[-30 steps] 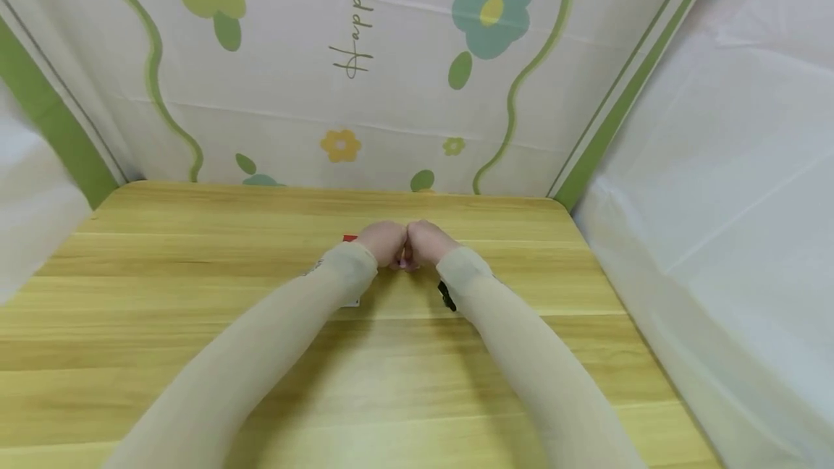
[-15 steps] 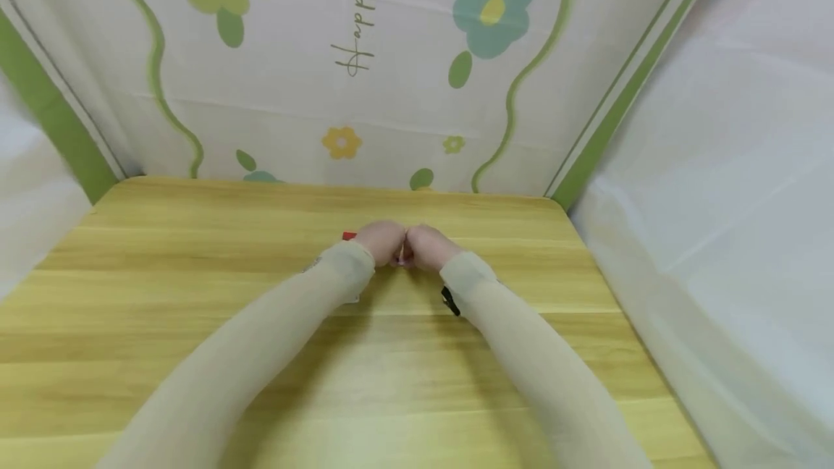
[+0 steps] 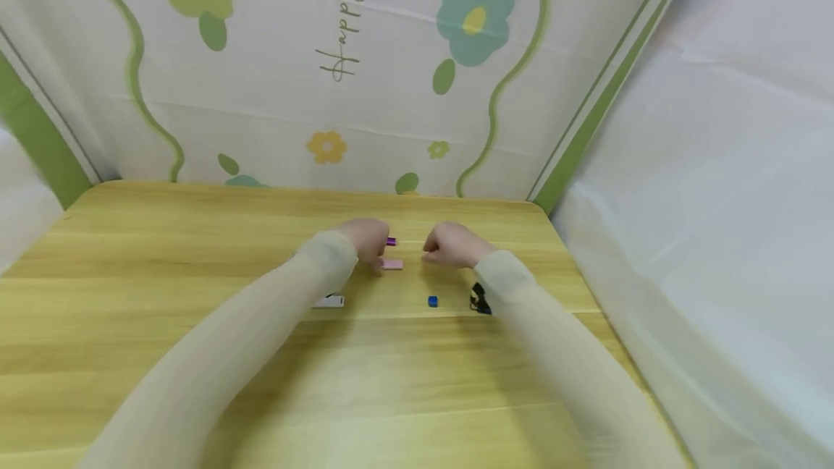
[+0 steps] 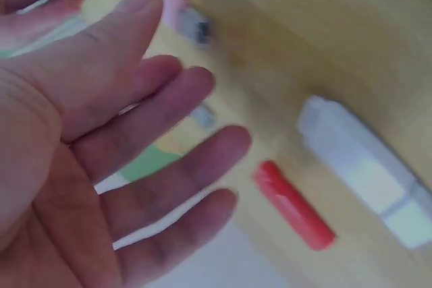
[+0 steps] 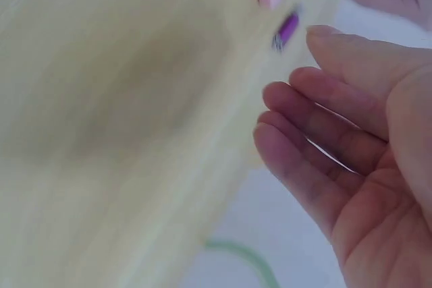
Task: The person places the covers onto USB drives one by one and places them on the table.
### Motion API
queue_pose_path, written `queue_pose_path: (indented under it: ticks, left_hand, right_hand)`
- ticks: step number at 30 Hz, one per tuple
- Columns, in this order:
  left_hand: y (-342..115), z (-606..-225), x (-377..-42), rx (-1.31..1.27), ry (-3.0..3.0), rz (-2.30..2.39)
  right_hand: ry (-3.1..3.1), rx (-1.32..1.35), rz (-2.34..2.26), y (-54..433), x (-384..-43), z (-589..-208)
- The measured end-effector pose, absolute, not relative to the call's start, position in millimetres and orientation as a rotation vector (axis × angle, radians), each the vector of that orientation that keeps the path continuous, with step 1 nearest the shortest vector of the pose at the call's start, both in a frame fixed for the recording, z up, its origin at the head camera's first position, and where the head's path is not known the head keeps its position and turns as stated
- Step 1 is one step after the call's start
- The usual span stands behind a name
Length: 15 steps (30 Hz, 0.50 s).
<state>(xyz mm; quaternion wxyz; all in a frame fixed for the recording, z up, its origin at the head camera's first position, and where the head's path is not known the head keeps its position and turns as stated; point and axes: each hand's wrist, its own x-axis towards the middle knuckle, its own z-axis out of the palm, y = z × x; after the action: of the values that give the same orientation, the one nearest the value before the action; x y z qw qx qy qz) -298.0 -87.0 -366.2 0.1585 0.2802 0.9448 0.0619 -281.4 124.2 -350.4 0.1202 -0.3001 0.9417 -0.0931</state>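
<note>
My left hand (image 3: 368, 241) is at the left end of a small pink bar (image 3: 392, 265) on the table. In the left wrist view its fingers are spread and relaxed, and the thumb tip overlaps the pink bar, which has a grey and black end. A short purple stick (image 3: 391, 242) with a metallic end lies just behind the bar. My right hand (image 3: 452, 244) hovers farther right with loosely bent fingers and nothing in its palm. Toward me from the right hand is a tiny blue block (image 3: 433, 302).
A red cylinder (image 4: 294, 206) and a long white case (image 4: 368, 166) lie beside the left hand. Something black (image 3: 480, 299) shows at the right sleeve. A patterned cloth (image 3: 274, 93) hangs behind the wooden table (image 3: 391, 382).
The two hands were together and have moved apart. Between them the pink bar and purple stick now show on the table, and the blue block has come into view.
</note>
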Motion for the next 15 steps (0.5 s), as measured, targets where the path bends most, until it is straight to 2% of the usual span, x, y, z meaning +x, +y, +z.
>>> queue_pose_path:
  ticks: [8,15]
  left_hand:
    - [-51.8,-348.2,-254.4,1.041,2.722,0.238]
    - [-26.4,-357.8,-232.0,1.052,2.677,0.227]
  right_hand:
    - [2.760,-0.911,-0.234,190.9,-254.8,-340.9]
    - [2.747,-0.906,-0.239,217.9,-230.9,-354.1]
